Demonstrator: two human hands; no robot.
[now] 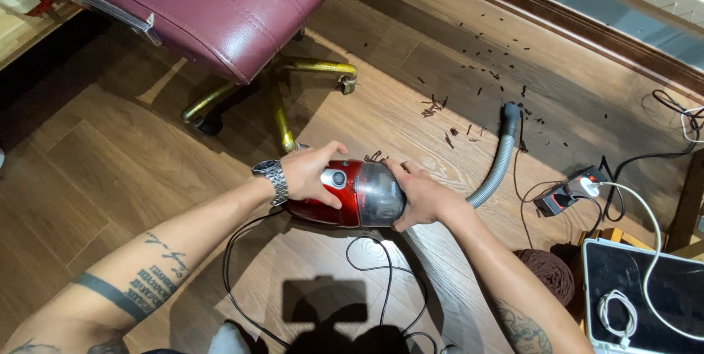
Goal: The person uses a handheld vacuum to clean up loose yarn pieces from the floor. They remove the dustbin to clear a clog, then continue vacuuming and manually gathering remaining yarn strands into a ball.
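Observation:
A small red vacuum cleaner [350, 194] with a clear front dust cup lies on the wooden floor. My left hand [312, 175], with a metal watch on the wrist, grips its red rear body near a round grey button. My right hand [422, 197] clasps the clear front end. A grey ribbed hose [497, 167] runs from under my right hand up to a nozzle [510, 113] beside scattered dark debris [469, 90]. The vacuum's black cord [381, 269] loops on the floor below it.
A maroon padded chair [220, 2] on a gold wheeled base [282, 104] stands up left. A power strip [568, 191] with plugged cables lies right. A brown yarn ball [550, 272] and a laptop [645, 295] with white cable sit at lower right. A skirting board [557, 20] runs along the top.

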